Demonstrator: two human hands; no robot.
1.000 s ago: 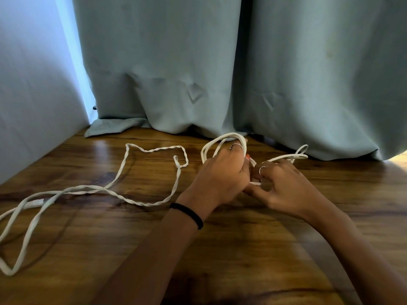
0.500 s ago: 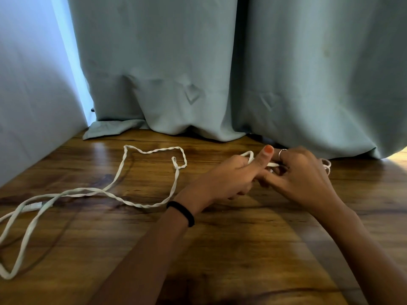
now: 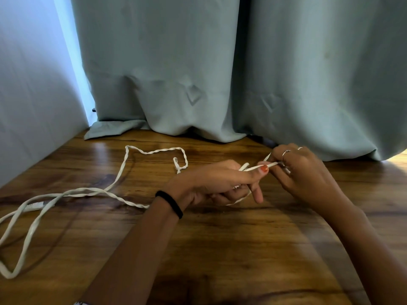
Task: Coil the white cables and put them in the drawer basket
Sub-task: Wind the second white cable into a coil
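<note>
A long white flat cable [image 3: 92,191] lies twisted across the wooden table [image 3: 220,249], trailing from the left edge toward the middle. Its near end is gathered between both hands. My left hand [image 3: 215,183] grips folded strands of the cable, thumb pressed on top. My right hand [image 3: 304,172], with rings on two fingers, pinches the same strands just to the right. A white plug [image 3: 33,205] on the cable lies at the far left. No drawer basket is in view.
Pale green curtains [image 3: 220,73] hang at the back, their hems resting on the table. A light wall [image 3: 33,95] closes the left side. A black band sits on my left wrist.
The wide loop held up a second ago has collapsed into short folded strands. Both hands have shifted right and slightly nearer, and the left hand has turned thumb-up.
</note>
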